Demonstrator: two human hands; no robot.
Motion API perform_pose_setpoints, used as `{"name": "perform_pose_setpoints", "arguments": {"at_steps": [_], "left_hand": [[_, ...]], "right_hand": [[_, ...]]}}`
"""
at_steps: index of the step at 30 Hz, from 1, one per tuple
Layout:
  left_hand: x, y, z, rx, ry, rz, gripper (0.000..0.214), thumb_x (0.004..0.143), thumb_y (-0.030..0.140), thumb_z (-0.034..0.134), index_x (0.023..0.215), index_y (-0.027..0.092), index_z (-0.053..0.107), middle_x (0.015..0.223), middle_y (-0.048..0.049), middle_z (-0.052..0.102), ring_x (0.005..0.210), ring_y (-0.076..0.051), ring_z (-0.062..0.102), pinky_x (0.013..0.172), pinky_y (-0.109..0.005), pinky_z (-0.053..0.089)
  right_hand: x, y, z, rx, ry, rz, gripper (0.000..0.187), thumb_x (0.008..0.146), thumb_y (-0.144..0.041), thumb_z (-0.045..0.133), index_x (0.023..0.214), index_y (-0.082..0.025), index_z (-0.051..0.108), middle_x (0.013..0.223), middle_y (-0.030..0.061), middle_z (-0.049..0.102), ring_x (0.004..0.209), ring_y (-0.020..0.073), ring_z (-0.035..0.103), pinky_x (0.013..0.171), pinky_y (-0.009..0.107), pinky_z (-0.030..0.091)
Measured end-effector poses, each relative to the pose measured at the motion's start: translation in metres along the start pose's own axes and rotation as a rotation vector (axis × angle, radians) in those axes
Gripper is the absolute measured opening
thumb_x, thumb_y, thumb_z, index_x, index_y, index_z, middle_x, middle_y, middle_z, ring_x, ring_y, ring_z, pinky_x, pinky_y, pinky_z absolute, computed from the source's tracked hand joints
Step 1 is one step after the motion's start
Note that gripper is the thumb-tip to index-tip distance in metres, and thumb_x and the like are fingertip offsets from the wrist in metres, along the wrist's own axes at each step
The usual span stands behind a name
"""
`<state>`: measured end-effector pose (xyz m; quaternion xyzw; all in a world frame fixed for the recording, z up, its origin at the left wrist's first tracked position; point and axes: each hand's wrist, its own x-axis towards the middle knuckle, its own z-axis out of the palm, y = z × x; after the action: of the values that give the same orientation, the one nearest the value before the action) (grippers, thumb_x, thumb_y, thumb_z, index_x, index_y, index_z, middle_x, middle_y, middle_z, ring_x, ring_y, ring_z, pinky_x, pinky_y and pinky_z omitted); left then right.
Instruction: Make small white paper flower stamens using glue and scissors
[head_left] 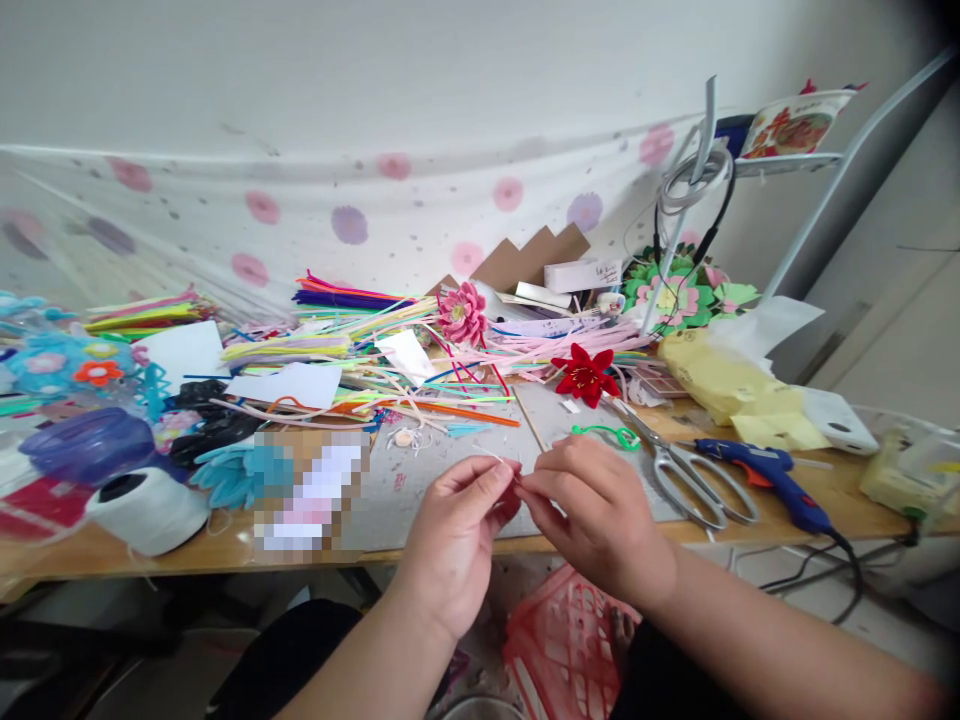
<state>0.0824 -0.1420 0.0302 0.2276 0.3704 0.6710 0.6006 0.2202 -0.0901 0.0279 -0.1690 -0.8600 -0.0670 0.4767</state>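
Observation:
My left hand point(459, 525) and my right hand point(600, 505) meet above the front of the grey work mat point(442, 500). The fingers of both are pinched around something small and thin, mostly hidden. A pale strand and a trace of red show at the fingertips. Beyond my right hand lies a green twisted pipe cleaner point(611, 434), with a red pipe-cleaner flower point(586, 375) behind it. Large metal scissors point(679, 470) rest to the right of that hand, blades pointing away. A small white bundle of thread point(407, 438) sits past my left hand.
A blue glue gun point(780, 475) with a cable lies at the right. Loose pipe cleaners point(315, 345) and a pink flower point(461, 314) spread along the back. A white thread cone point(148, 510) and blue gloves point(238, 474) are at the left. Below the table edge stands a red basket point(559, 640).

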Motion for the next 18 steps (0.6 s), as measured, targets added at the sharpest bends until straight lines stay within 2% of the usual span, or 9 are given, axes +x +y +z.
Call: {"name": "perform_pose_setpoints", "arguments": {"at_steps": [5, 7, 9, 12, 15, 18], "left_hand": [[0.004, 0.005, -0.005, 0.022, 0.024, 0.062, 0.014, 0.065, 0.022, 0.080, 0.068, 0.016, 0.067, 0.072, -0.0005, 0.066, 0.069, -0.011, 0.057, 0.067, -0.024, 0.044], [0.006, 0.008, -0.008, 0.048, 0.015, 0.092, 0.013, 0.067, 0.023, 0.078, 0.069, 0.016, 0.066, 0.071, -0.0002, 0.064, 0.068, -0.011, 0.056, 0.067, -0.024, 0.044], [0.007, 0.010, -0.012, 0.134, -0.022, 0.124, 0.011, 0.070, 0.023, 0.075, 0.070, 0.016, 0.066, 0.070, -0.0003, 0.063, 0.069, -0.012, 0.056, 0.069, -0.026, 0.044], [0.006, 0.013, -0.018, 0.331, -0.094, 0.163, 0.011, 0.074, 0.023, 0.071, 0.067, 0.015, 0.066, 0.068, -0.0004, 0.062, 0.071, -0.013, 0.054, 0.073, -0.027, 0.042], [0.006, 0.014, -0.021, 0.446, -0.162, 0.138, 0.012, 0.075, 0.022, 0.069, 0.065, 0.016, 0.066, 0.066, -0.0001, 0.062, 0.071, -0.014, 0.053, 0.073, -0.026, 0.040], [0.007, 0.013, -0.022, 0.488, -0.221, 0.078, 0.010, 0.074, 0.022, 0.068, 0.066, 0.017, 0.067, 0.067, -0.0003, 0.064, 0.072, -0.014, 0.054, 0.074, -0.027, 0.040]], "right_hand": [[-0.002, -0.004, 0.003, 0.086, -0.037, 0.005, 0.005, 0.084, -0.014, 0.060, 0.085, -0.018, 0.062, 0.075, 0.0058, 0.066, 0.068, 0.0173, 0.056, 0.064, 0.033, 0.045], [-0.001, -0.005, 0.004, 0.191, -0.054, 0.039, 0.004, 0.084, -0.017, 0.061, 0.088, -0.018, 0.063, 0.078, 0.0062, 0.066, 0.070, 0.0175, 0.057, 0.065, 0.033, 0.046], [0.001, -0.006, 0.003, 0.373, -0.049, 0.153, 0.008, 0.084, -0.019, 0.061, 0.091, -0.018, 0.064, 0.081, 0.0067, 0.065, 0.074, 0.0175, 0.060, 0.067, 0.032, 0.049], [0.007, -0.005, 0.001, 0.660, -0.040, 0.441, 0.010, 0.087, -0.022, 0.058, 0.094, -0.018, 0.065, 0.086, 0.0062, 0.065, 0.080, 0.0164, 0.062, 0.070, 0.029, 0.051], [0.012, -0.001, 0.002, 0.922, -0.137, 0.687, 0.017, 0.087, -0.029, 0.059, 0.099, -0.019, 0.065, 0.087, 0.0044, 0.065, 0.076, 0.0141, 0.062, 0.069, 0.028, 0.052], [0.014, 0.005, 0.004, 1.124, -0.212, 0.812, 0.023, 0.081, -0.037, 0.066, 0.094, -0.018, 0.064, 0.080, 0.0015, 0.063, 0.071, 0.0123, 0.059, 0.068, 0.028, 0.051]]}}
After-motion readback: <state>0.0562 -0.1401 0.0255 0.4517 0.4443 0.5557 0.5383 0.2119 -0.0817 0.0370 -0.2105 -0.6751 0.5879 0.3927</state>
